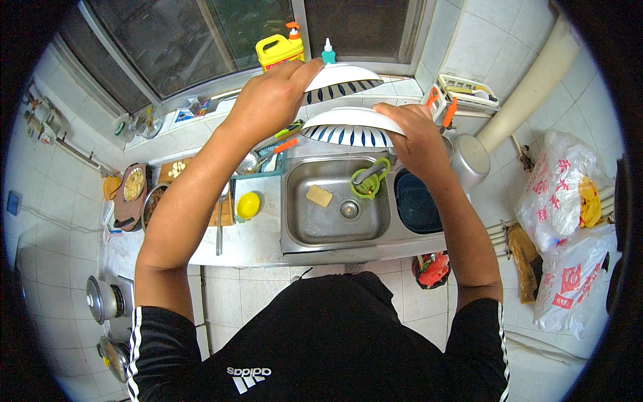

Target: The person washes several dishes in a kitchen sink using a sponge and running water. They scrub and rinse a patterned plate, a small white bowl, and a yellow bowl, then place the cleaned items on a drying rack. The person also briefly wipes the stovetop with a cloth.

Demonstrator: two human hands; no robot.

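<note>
My left hand (276,93) grips the edge of a white bowl (346,74) with dark blue petal marks on its inner side. In my right hand (414,133) is a second bowl (346,120), white with blue stripes inside. Both bowls are tipped with their openings facing down, one above the other and apart, held up over the back of the steel sink (296,221). Inside the sink lie a tan sponge (319,196) and a green strainer cup (365,187) below the faucet (365,173).
Left of the sink are a yellow bowl (248,205), a ladle (219,231) and a cutting board (227,211). A dark blue basin (417,203) sits right of it, beside a metal pot (471,160). A yellow jug (281,50) stands on the sill. Plastic bags (557,191) hang at right.
</note>
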